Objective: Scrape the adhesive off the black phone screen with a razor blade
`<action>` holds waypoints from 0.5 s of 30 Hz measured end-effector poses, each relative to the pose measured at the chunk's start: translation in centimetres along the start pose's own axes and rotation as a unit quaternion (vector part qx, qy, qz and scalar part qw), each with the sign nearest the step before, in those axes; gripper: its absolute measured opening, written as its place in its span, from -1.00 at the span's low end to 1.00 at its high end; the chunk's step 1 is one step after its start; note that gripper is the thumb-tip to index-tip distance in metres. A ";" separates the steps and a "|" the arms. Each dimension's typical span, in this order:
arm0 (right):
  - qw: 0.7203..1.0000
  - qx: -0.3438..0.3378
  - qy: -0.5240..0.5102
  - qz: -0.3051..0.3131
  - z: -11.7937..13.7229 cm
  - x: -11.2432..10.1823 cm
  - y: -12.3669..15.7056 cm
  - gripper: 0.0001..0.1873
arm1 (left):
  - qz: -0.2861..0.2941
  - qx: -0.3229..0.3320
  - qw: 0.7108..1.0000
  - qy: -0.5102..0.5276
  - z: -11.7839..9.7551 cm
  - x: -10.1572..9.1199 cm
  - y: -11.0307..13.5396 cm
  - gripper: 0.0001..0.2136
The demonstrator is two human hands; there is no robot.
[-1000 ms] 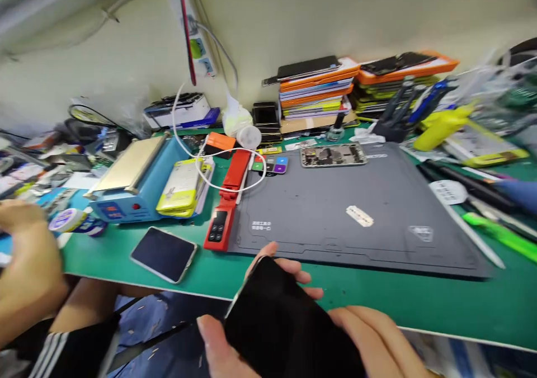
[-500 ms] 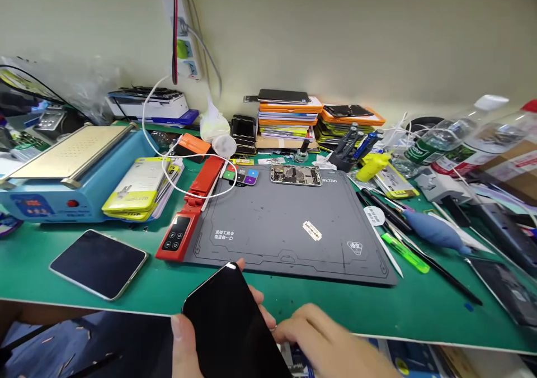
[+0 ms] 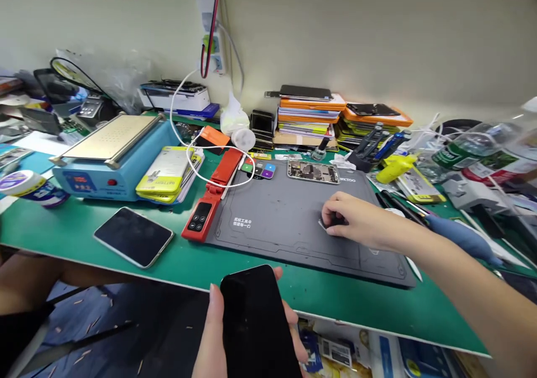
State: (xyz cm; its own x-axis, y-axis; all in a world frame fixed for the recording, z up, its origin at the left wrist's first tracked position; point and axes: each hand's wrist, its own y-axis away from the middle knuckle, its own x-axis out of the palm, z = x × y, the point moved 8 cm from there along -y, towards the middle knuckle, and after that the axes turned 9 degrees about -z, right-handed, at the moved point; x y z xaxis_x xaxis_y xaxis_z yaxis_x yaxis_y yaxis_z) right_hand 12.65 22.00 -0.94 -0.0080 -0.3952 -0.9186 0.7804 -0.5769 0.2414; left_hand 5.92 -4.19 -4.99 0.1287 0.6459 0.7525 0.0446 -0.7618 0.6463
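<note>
By the near side of the green bench (image 3: 188, 263), my left grip (image 3: 210, 336) wraps the flat black phone (image 3: 255, 325) by its edges, likely sparing its face; my right grip (image 3: 346, 218) curls over the grey mat (image 3: 268, 221), hold hidden, I can't tell

A single head-worn camera looks forward and steeply down at the table (image 3: 335, 297). The left grip (image 3: 211, 333) is nearest the lens, below centre, cut by the bottom edge; the right grip (image 3: 346, 218) is farther out. Beyond both grips the view reaches the wall (image 3: 377, 48), and it spreads widely to either side of them.
</note>
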 end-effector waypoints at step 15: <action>0.999 0.000 0.022 0.047 0.4 0.0 -1.0 -0.89 | 0.087 0.012 0.996 -0.003 -0.6 0.1 0.7 -0.15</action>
State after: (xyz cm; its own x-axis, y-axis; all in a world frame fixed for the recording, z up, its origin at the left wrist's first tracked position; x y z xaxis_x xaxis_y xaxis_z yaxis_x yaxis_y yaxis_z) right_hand 11.64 22.27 -1.04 0.0931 -0.4155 -0.9048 0.7758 -0.5394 0.3275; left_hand 5.40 -4.62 -4.35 0.1418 0.5041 0.8519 0.0444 -0.8630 0.5033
